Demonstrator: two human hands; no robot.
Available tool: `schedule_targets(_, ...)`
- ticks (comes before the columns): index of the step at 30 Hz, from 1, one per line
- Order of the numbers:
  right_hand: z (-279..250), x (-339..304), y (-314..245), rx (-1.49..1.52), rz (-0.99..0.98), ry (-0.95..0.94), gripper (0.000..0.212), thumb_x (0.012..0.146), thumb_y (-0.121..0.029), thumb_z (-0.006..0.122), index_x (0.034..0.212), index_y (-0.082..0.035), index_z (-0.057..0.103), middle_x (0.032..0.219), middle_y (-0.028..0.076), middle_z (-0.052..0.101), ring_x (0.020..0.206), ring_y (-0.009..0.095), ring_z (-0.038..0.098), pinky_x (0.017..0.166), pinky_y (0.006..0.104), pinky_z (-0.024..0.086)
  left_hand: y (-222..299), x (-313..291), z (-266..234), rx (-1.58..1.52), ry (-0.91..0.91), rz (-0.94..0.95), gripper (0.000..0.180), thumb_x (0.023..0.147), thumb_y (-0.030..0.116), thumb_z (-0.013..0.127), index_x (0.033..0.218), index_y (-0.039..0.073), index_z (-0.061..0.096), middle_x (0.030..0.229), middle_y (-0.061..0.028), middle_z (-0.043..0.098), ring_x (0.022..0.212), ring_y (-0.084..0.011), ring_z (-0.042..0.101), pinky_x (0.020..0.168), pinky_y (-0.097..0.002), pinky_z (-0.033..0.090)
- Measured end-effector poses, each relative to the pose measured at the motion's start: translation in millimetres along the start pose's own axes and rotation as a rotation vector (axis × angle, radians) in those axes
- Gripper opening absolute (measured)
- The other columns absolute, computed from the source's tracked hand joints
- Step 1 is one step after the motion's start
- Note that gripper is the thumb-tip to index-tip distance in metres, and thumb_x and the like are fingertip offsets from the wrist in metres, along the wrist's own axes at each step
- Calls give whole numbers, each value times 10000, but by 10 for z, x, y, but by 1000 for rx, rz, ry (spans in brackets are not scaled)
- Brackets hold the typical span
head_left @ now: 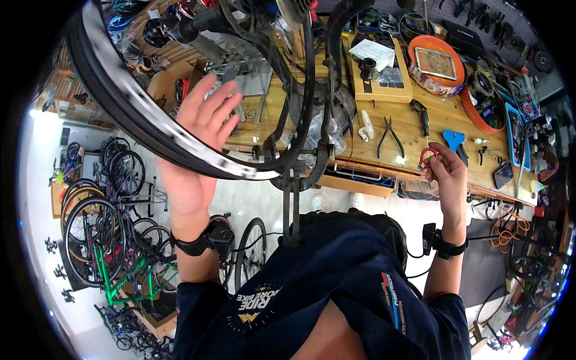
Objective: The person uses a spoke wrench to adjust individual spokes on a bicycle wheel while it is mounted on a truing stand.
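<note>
A bicycle wheel (pixel 133 91) with a black and silver rim stands in a black truing stand (pixel 336 54) at the upper left and middle. Parts of the rim are smeared by motion. My left hand (pixel 207 120) is raised with its fingers spread, and the rim crosses in front of its palm. Nothing is in that hand. Over the bench's front edge, my right hand (pixel 447 171) pinches a small red rounded spoke wrench (pixel 425 155) between thumb and fingers. Close by on the bench lie pliers (pixel 390 138), a screwdriver (pixel 423 117) and a blue tool (pixel 453 140).
The wooden bench (pixel 401 117) also carries a yellow-brown box (pixel 393 90) with a black part on it, an orange bowl (pixel 453 45) and a blue tray (pixel 514 120). Several bicycles (pixel 99 222) stand at the left. An orange cable (pixel 510 228) hangs at the right.
</note>
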State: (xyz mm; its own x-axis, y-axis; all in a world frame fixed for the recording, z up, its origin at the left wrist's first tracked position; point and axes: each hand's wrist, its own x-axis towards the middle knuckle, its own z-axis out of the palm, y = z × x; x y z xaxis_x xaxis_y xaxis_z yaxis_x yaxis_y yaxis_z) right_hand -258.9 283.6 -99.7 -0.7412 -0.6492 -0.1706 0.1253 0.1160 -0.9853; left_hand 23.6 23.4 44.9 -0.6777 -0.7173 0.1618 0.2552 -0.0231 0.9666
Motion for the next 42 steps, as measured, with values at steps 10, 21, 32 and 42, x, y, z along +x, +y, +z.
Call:
schedule_targets(10, -91, 76, 80, -88, -13, -84, 282, 923, -53, 549, 1189, 38, 571, 829, 38, 621, 615, 72, 528, 571, 202, 423, -114, -131, -97, 61, 246, 102, 658, 985, 454, 216, 1367, -55, 381, 1361, -235, 471, 1281, -314, 449, 1079, -391, 330)
schedule_targets(21, 345, -649, 50, -118, -65, 11, 292, 913, -50, 551, 1189, 45, 569, 808, 36, 624, 608, 76, 547, 559, 206, 432, -152, -51, -525, 161, -161, 165, 528, 1002, 457, 353, 1248, 38, 559, 1263, -82, 573, 1210, -187, 487, 1044, -339, 311)
schedule_targets(32, 504, -1282, 250, -72, -9, 187, 284, 915, -38, 540, 1183, 49, 575, 804, 46, 643, 592, 75, 545, 557, 201, 439, -252, -120, -667, 121, -295, 156, 487, 1003, 425, 383, 1205, 32, 588, 1230, -71, 589, 1190, -163, 492, 1018, -324, 331)
schedule_targets(42, 621, -1338, 248, -58, -18, 175, 284, 916, -48, 557, 1180, 55, 573, 787, 41, 631, 592, 75, 538, 556, 201, 435, -196, -152, -705, 155, -298, 157, 480, 1020, 358, 321, 1211, -29, 532, 1258, -158, 571, 1213, -222, 502, 1042, -353, 328)
